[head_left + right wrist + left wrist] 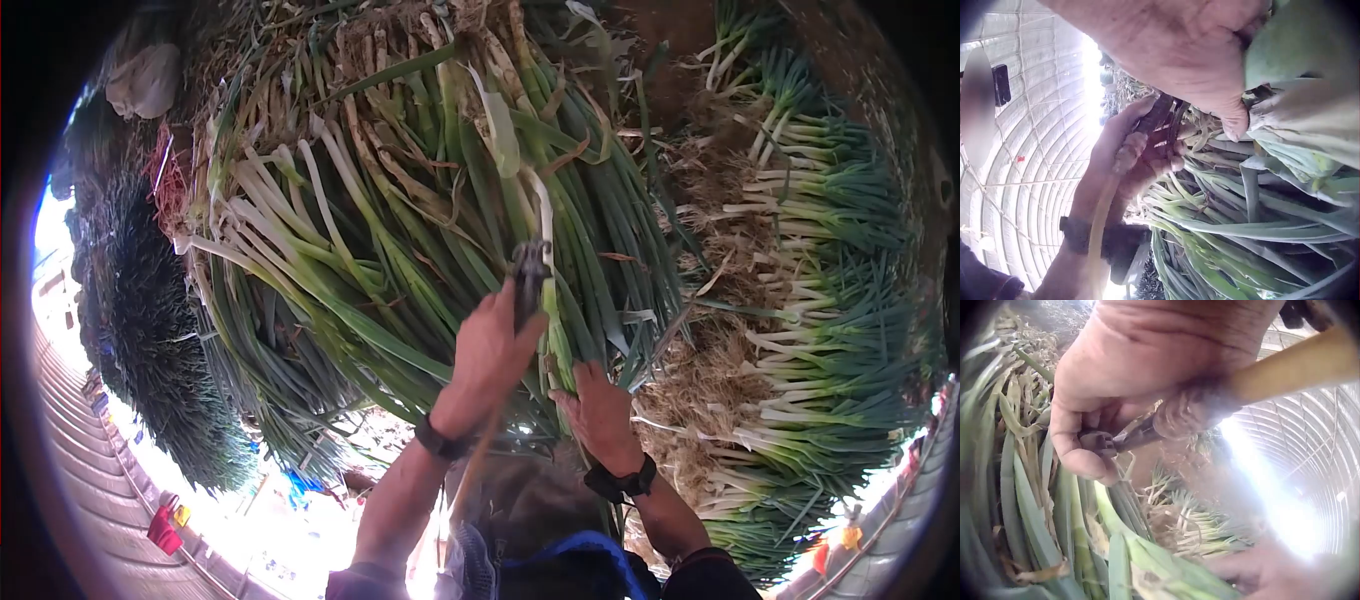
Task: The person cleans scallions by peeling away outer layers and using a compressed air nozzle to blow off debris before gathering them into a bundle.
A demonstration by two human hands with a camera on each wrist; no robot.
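Note:
In the head view my left hand point(484, 350) grips a dark blow gun point(530, 268) fed by a tan hose point(478, 462). The left wrist view has those fingers curled round the gun where the hose point(1294, 370) joins it. A green onion point(545, 212) with a pale upper stalk runs right beside the gun's tip. Lower down, my right hand point(603, 425) grips its green leaves; in the right wrist view the fingers close round broad leaves point(1294, 47). Beneath both hands lies a large heap of green onions point(400, 220), with dry outer leaves among them.
To the right, a long row of green onions point(830, 330) lies with pale roots point(690, 390) facing the heap. A dark green pile point(150, 330) stands at the left. A ribbed curved roof point(1029, 144) arches over. Red twine point(168, 175) is at the heap's left edge.

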